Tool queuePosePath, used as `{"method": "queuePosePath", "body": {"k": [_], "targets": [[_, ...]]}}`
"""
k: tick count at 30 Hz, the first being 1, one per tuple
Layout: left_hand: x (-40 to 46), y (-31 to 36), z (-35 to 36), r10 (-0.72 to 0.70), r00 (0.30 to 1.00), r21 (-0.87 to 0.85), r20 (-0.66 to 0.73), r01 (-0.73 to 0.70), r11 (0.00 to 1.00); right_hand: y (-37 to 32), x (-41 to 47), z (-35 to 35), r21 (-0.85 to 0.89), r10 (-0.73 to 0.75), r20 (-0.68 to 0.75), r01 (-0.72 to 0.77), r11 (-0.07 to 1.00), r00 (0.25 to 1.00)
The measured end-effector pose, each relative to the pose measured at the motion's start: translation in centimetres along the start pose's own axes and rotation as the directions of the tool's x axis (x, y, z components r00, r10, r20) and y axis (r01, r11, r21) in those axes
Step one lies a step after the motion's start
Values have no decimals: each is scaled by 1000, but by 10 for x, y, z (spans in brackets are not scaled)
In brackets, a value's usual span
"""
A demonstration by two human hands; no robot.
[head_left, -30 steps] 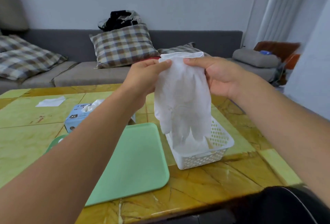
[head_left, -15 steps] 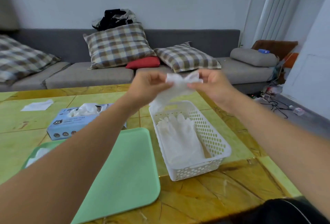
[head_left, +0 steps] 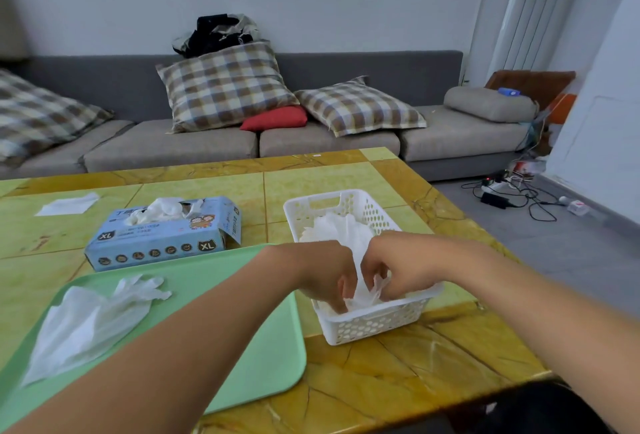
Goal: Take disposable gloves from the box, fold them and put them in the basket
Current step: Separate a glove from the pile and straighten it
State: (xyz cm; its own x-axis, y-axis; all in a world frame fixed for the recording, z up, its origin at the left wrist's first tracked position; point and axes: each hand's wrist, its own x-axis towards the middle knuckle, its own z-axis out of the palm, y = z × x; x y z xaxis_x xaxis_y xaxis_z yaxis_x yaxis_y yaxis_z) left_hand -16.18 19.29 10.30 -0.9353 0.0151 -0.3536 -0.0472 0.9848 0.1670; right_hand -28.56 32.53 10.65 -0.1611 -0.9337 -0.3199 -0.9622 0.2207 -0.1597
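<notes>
A white perforated basket (head_left: 374, 324) stands on the table right of centre. White disposable gloves (head_left: 341, 231) lie inside it. My left hand (head_left: 327, 272) and my right hand (head_left: 398, 269) are both down in the near end of the basket, fingers curled and pinching a white glove (head_left: 363, 293) between them. The blue glove box (head_left: 162, 234), marked XL, sits to the left with a glove poking out of its top slot. Another glove (head_left: 90, 319) lies flat on the green tray (head_left: 263, 357).
A white paper scrap (head_left: 67, 205) lies at the table's far left. A grey sofa (head_left: 311, 137) with checked cushions runs behind the table. Cables and a power strip (head_left: 505, 189) lie on the floor at right.
Both hands came down from chest height, where they held the glove stretched out, into the basket with it. The camera tilted down, bringing the tray's glove into view.
</notes>
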Motion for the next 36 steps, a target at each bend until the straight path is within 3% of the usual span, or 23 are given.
{"method": "queuePosePath", "body": {"k": [2,3,6,7,9,11,15,18,22,28,33,36], "targets": [[2,5,-2,-27,996,10,80,27,1000,1,-3,-10,57,39,170,-49,997,985],[3,4,-5,-46,997,-23,65,47,999,3,-2,-16,104,55,174,-74,992,983],[8,-2,-21,-92,982,-97,-165,77,992,9,11,-28,259,74,-138,-36,965,988],[13,-3,-22,-119,961,-52,-251,109,993,8,18,-27,256,96,-170,-50,965,981],[23,-2,-17,-199,924,67,-325,233,970,-1,32,-18,134,159,-18,-155,979,987],[32,-3,-4,-283,927,180,-248,331,926,-6,47,-3,33,225,136,-231,972,965],[41,-11,12,-354,909,361,-219,413,836,-5,60,9,-20,233,145,-233,972,962],[45,-21,17,-376,897,327,-231,436,839,-4,56,12,-35,214,194,-211,977,957],[49,-36,13,-367,881,204,-299,434,877,5,56,3,99,154,75,-162,982,985],[45,-31,8,-364,870,261,-333,456,851,-1,64,-8,102,170,-131,-157,982,977],[40,-30,6,-376,881,275,-286,452,849,-7,66,9,46,136,126,-142,989,983],[37,-34,9,-347,908,309,-236,408,859,-11,68,14,60,125,174,-137,989,977]]}}
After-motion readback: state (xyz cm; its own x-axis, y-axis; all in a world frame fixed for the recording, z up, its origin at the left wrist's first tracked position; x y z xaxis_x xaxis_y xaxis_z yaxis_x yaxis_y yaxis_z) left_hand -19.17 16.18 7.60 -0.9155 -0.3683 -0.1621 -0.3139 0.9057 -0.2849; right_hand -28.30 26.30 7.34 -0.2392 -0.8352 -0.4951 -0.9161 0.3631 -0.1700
